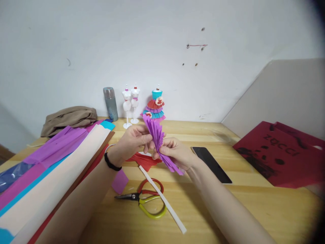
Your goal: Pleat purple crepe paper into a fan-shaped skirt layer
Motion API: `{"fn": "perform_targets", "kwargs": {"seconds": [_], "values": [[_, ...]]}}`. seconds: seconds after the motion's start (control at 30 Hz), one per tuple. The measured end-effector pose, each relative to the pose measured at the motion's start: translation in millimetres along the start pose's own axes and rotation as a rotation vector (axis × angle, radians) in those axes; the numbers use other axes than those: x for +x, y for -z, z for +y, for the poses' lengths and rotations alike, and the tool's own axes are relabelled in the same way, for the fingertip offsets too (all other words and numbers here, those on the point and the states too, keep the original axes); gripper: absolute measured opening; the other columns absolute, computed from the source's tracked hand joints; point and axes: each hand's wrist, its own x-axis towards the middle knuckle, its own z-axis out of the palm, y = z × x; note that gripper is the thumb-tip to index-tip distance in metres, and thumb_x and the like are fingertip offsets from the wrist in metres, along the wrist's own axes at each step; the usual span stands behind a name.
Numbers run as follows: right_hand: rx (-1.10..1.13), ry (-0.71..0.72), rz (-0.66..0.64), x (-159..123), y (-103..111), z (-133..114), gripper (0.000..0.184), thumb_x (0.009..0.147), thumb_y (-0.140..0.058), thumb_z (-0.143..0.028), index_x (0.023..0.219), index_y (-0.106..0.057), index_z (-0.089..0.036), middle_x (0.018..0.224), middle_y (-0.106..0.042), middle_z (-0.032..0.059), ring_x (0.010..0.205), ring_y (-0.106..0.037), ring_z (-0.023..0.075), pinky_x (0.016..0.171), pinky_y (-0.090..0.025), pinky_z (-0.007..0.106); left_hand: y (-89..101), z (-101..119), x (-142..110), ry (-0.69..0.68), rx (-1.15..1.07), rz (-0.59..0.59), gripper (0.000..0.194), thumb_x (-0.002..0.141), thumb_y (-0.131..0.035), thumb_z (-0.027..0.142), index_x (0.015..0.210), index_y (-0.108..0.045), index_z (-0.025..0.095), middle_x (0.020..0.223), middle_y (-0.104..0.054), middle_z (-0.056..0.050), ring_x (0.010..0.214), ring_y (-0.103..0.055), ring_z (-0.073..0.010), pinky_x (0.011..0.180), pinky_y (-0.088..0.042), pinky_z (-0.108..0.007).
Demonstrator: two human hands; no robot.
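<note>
A pleated strip of purple crepe paper [156, 135] is held up above the table, slanting from upper left to lower right. My left hand [138, 138] pinches its folds from the left, a black band around the wrist. From the right, my right hand [175, 151] grips the lower middle of the same strip, with thumb and fingers closed on it. Under the hands lies red crepe paper [143, 162], partly hidden. Scissors [149, 197] with one red and one yellow handle lie below, and a thin white strip [165, 201] crosses them. A small purple paper piece [120, 181] is nearby.
Several crepe paper sheets [58, 173] lie along the left. Two bare white mini mannequins [127, 105] and one in a ruffled paper dress [155, 103] stand by the wall, beside a flask [110, 104]. A phone [212, 164] and red paper bag [276, 154] are rightward; brown cloth [68, 119] sits back left.
</note>
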Motion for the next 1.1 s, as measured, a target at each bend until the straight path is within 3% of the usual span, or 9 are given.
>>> {"fn": "perform_targets", "kwargs": {"seconds": [0.4, 0.73, 0.97, 1.1], "values": [[0.023, -0.023, -0.010, -0.2, -0.7, -0.2, 0.032, 0.058, -0.085, -0.040, 0.070, -0.071, -0.014, 0.062, -0.071, 0.0044, 0.045, -0.054, 0.0073, 0.042, -0.039, 0.018, 0.6, -0.1, 1.6, 0.005, 0.044, 0.065, 0.032, 0.067, -0.078, 0.037, 0.080, -0.068, 0.011, 0.055, -0.063, -0.001, 0.045, -0.054, -0.0087, 0.043, -0.042, -0.019], [0.108, 0.064, -0.005, 2.9, -2.6, 1.5, 0.028, 0.061, -0.085, -0.039, 0.066, -0.073, -0.014, 0.061, -0.071, 0.0042, 0.055, -0.062, 0.0092, 0.055, -0.048, 0.018, 8.5, -19.8, 5.6, 0.070, 0.148, -0.130, 0.026, 0.075, -0.072, 0.031, 0.092, -0.070, 0.011, 0.063, -0.066, -0.003, 0.051, -0.055, -0.0076, 0.046, -0.038, -0.018], [0.107, 0.080, -0.046, 4.5, -0.4, 3.7, 0.029, 0.063, -0.083, -0.041, 0.065, -0.074, -0.014, 0.060, -0.070, 0.0037, 0.056, -0.063, 0.0098, 0.060, -0.051, 0.020, 2.9, -23.5, 4.3, 0.110, 0.111, -0.119, 0.029, 0.076, -0.072, 0.037, 0.086, -0.069, 0.010, 0.061, -0.065, -0.003, 0.051, -0.053, -0.0069, 0.048, -0.037, -0.019], [0.110, 0.072, -0.055, 4.7, -1.8, 3.1, 0.029, 0.063, -0.083, -0.040, 0.067, -0.074, -0.013, 0.061, -0.071, 0.0039, 0.059, -0.065, 0.0101, 0.060, -0.052, 0.018, 2.1, -23.9, 4.0, 0.112, 0.095, -0.088, 0.034, 0.074, -0.073, 0.035, 0.097, -0.069, 0.010, 0.058, -0.064, -0.002, 0.048, -0.049, -0.0062, 0.048, -0.035, -0.019]]}}
